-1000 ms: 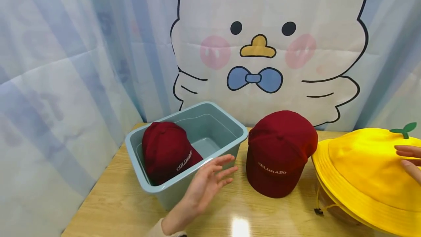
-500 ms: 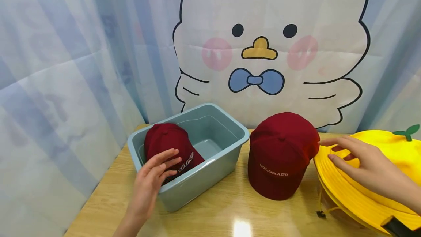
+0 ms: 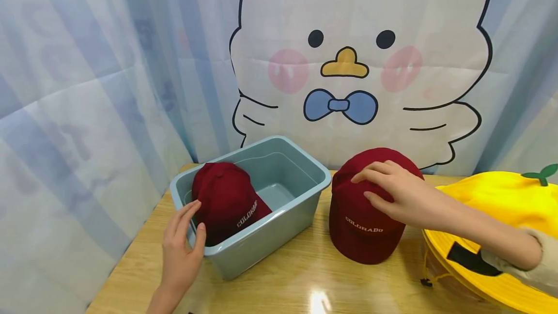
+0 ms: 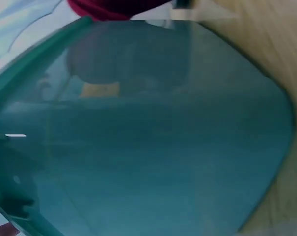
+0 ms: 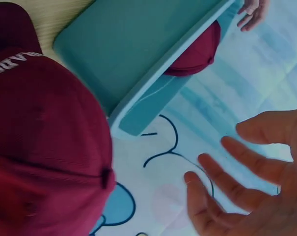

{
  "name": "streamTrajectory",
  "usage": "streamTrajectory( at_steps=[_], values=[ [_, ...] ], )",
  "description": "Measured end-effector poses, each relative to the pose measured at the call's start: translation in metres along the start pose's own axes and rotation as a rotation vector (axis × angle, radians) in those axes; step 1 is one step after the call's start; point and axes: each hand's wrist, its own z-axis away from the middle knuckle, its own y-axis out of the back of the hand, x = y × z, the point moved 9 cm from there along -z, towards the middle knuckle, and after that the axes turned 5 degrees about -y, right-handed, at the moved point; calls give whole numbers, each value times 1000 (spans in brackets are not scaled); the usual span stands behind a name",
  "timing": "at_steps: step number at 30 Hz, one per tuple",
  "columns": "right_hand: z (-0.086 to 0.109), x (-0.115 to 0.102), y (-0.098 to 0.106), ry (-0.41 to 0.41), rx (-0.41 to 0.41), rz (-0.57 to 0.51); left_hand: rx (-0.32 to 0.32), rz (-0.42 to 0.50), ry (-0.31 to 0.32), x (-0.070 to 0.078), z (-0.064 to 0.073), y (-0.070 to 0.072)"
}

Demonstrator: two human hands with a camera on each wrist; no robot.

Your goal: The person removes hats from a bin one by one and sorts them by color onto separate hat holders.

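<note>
A maroon cap (image 3: pixel 226 193) lettered in white sits in the left part of a blue-green plastic bin (image 3: pixel 266 241). At the bin's left front corner is my left hand (image 3: pixel 180 251), fingers extended over the rim and fingertips right at this cap's edge. A second maroon cap (image 3: pixel 362 243) with "COLORADO" on it stands on the table, right of the bin. Over its crown hovers my right hand (image 3: pixel 398 193), fingers spread and slightly bent, with nothing in it; the right wrist view shows a gap between these fingers (image 5: pixel 236 196) and the cap (image 5: pixel 50 137).
Yellow brimmed hats (image 3: pixel 488 197), stacked, with a green sprout on top, stand at the right under my right forearm. A cord with a black toggle (image 3: pixel 426 282) hangs from them. Behind the wooden table (image 3: pixel 279 290) hangs a curtain (image 3: pixel 340 149) with a cartoon bird.
My right hand has come in from the right edge, past the yellow hats, to above the standing cap. My left hand has moved left to the bin's left rim.
</note>
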Motion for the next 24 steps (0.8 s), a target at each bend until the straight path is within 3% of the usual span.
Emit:
streamTrajectory(
  at_steps=[7, 11, 16, 21, 24],
  values=[
    [-40, -24, -21, 125, -49, 1, -90, -98, 3, -9, 13, -4],
    [-62, -42, -39, 262, -34, 22, -115, -119, -23, -12, 17, -6],
    [-88, -68, -63, 434, 34, 145, -161, -146, -6, -15, 21, -9],
    [-112, -87, -89, 513, 98, 320, -185, -170, -3, -16, 25, -10],
    [-128, -98, -105, 541, 92, 382, -183, -172, -10, -18, 27, -11]
  ],
)
